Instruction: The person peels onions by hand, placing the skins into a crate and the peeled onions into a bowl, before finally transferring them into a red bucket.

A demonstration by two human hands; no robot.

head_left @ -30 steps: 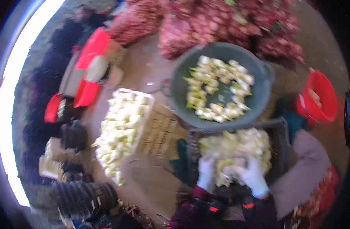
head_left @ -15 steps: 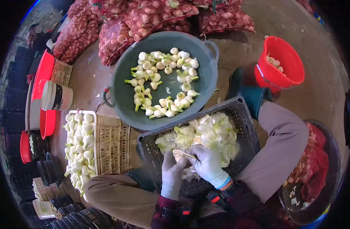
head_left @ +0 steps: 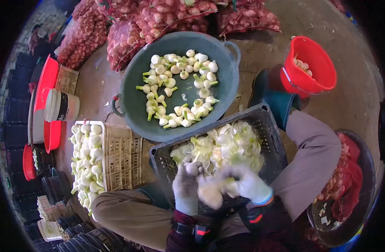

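My left hand [head_left: 185, 189], in a pale glove with greyed fingers, is closed on a garlic bulb [head_left: 194, 168] that is partly hidden by the fingertips. To its right, my right hand [head_left: 248, 182], also gloved, is smeared by motion, with its fingers bent together. A pale, blurred piece of garlic skin [head_left: 211, 195] hangs between the two hands, at my right fingers. Both hands are over the near side of a black crate [head_left: 273, 143], which holds a heap of whitish-green garlic skins [head_left: 238, 147].
Beyond the crate stands a large green tub [head_left: 135, 92] with trimmed bulbs. A cream basket [head_left: 123, 159] of garlic is at left, a red bucket [head_left: 314, 80] at upper right. Net sacks [head_left: 159, 21] line the back; a dark basin [head_left: 365, 168] sits at right.
My hands have drawn apart from the bulb they both held. My right hand has shifted right and slightly down, and a pale piece of skin now shows between them.
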